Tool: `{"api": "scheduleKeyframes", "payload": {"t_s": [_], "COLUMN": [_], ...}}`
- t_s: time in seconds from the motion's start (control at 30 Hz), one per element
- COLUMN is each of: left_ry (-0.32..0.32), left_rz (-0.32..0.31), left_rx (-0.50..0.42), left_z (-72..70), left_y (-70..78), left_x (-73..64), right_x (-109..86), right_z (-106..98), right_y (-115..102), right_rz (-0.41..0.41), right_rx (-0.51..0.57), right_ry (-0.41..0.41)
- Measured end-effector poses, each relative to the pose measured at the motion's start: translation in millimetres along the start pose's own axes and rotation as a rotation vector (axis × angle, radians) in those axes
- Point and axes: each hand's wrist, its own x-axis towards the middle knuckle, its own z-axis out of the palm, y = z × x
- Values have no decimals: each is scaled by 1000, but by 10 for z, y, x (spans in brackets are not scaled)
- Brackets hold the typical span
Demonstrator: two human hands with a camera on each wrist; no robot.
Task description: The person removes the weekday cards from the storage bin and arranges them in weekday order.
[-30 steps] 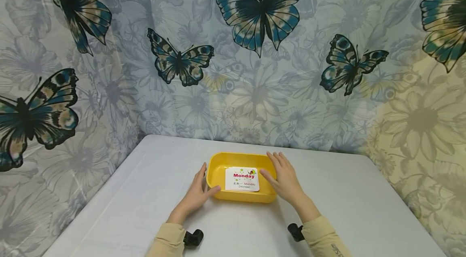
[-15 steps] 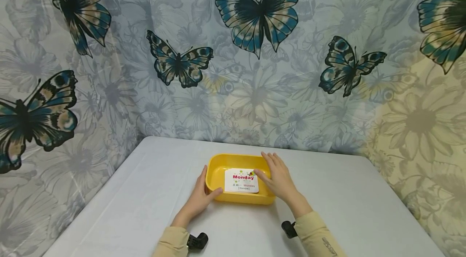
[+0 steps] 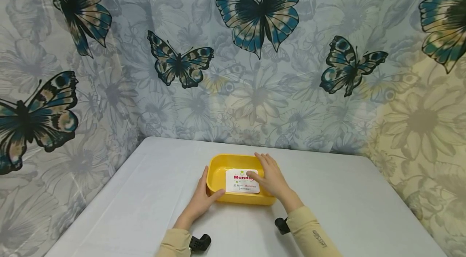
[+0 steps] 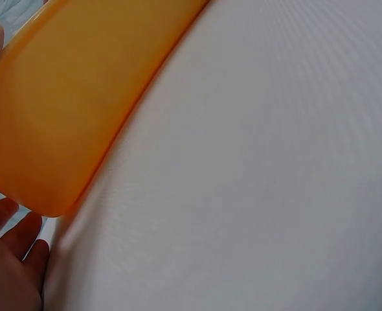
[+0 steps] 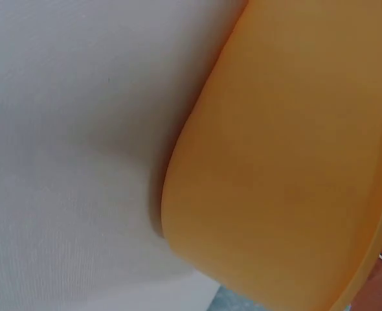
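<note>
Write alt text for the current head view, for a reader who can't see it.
A person's left hand holds a yellow tray at its left end while the right hand reaches over the right end, partly hiding a Monday card inside. The tray sits on a white table before a butterfly-patterned backdrop.

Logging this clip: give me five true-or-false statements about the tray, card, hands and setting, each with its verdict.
1. A white card lies in the yellow tray. True.
2. The card reads "Friday". False: it reads "Monday".
3. The left hand and right hand are at opposite ends of the tray. True.
4. Both forearms are fully bare. False: each wears a beige sleeve.
5. Butterflies decorate the backdrop behind the white table. True.
</note>
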Motion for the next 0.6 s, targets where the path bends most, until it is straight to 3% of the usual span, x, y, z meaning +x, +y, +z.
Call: {"api": "scheduleKeyframes", "payload": {"t_s": [0.4,0.6], "left_ry": [46,47], "left_rz": [17,27], "left_rx": [2,-34], "left_z": [35,-4], "left_y": [-13,227], "left_x": [-31,-112], "right_x": [43,70], "right_z": [119,157], "right_y": [-8,-6], "right_rz": [42,48], "right_rx": [15,17], "right_ry": [-48,-60]}}
